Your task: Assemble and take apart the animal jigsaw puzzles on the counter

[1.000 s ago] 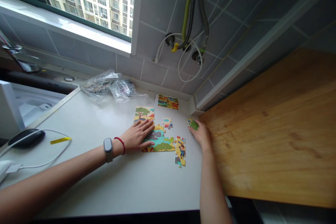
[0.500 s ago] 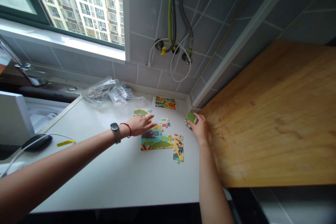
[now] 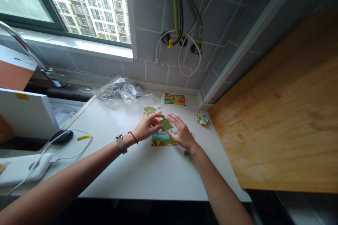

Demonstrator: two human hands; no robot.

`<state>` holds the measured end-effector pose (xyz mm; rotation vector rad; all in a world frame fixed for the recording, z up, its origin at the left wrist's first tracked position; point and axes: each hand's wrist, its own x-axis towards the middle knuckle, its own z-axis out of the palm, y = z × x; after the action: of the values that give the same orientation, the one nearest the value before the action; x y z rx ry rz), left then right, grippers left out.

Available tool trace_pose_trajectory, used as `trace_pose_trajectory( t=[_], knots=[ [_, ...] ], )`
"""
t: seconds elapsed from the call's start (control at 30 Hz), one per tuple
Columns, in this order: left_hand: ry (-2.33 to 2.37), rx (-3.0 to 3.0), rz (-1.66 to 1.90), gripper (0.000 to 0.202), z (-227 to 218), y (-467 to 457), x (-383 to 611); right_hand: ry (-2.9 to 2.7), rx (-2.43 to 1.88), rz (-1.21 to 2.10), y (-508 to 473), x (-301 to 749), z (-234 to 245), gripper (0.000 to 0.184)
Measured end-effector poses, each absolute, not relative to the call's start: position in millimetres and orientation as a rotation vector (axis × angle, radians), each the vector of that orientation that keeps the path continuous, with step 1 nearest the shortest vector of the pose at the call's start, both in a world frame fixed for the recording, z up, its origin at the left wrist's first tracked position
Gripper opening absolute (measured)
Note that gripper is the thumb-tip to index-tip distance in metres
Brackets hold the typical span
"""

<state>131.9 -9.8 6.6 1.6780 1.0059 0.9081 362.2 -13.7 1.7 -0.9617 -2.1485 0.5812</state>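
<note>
A green puzzle piece (image 3: pixel 165 124) is held between my two hands, above the partly joined jigsaw puzzle (image 3: pixel 161 141) on the white counter. My left hand (image 3: pixel 148 126) pinches its left side with thumb and fingers. From the right, my right hand (image 3: pixel 182 133) grips the piece by its edge. A tree section (image 3: pixel 152 110) of the puzzle shows beyond my left fingers. Partly covered by my right wrist is another joined strip (image 3: pixel 188 154). To the right lies a small pile of loose puzzle pieces (image 3: pixel 201 118).
A printed picture card (image 3: pixel 174 99) lies near the back wall, beside clear plastic bags of pieces (image 3: pixel 120 90). At the left are a sink with a faucet (image 3: pixel 50 74), a black mouse (image 3: pixel 61 136) and a white power strip (image 3: pixel 25 169). A wooden panel (image 3: pixel 280 112) borders the right.
My right hand has carried the green piece left from the pile to over the puzzle. My left hand has gone from spread fingers to holding that piece too. The view has shifted slightly.
</note>
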Motion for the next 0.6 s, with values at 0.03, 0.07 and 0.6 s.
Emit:
trace_pose_trajectory(
  t=[0.03,0.07,0.6],
  knots=[
    [1.002,1.581,0.937,0.048,5,-9,134,-2.106,-0.996,0.576,-14,362,2,0.07],
    [1.005,1.488,0.961,0.051,4,-8,137,-2.057,-1.034,0.573,-14,362,2,0.07],
    [1.116,2.005,0.867,0.037,-7,-6,187,-1.737,-1.425,0.307,22,419,2,0.043]
  ],
)
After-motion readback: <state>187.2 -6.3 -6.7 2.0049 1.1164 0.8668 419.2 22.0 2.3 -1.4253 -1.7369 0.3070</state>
